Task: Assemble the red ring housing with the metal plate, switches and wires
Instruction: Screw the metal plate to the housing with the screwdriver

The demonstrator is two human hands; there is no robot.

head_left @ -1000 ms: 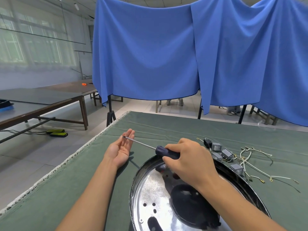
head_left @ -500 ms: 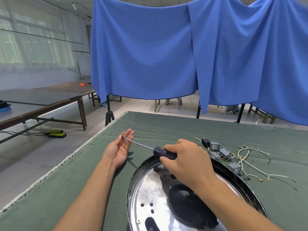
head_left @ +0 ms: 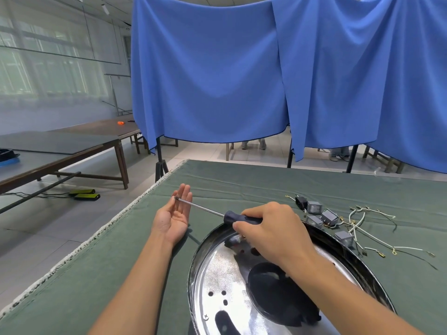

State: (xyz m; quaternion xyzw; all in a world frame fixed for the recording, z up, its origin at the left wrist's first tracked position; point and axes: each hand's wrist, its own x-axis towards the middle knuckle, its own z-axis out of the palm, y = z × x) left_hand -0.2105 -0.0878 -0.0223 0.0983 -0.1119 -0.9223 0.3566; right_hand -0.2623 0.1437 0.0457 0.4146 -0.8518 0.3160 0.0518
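Nothing has shifted since the earlier frames: my right hand still grips the blue-handled screwdriver, tip resting on my open, upturned left hand, above the shiny round metal plate; grey switches and white wires lie unattached nearby, so assembly is stalled.

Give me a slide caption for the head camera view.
Right hand holds screwdriver, tip at open left hand, above metal plate.

Two bare forearms in view — no sleeves visible, cuffs or fabric nowhere up to the frame's bottom edge. Left hand and right hand both ungloved, no rings, watch or bands on wrists/fingers. Nails short, unpainted — as far as can be seen.
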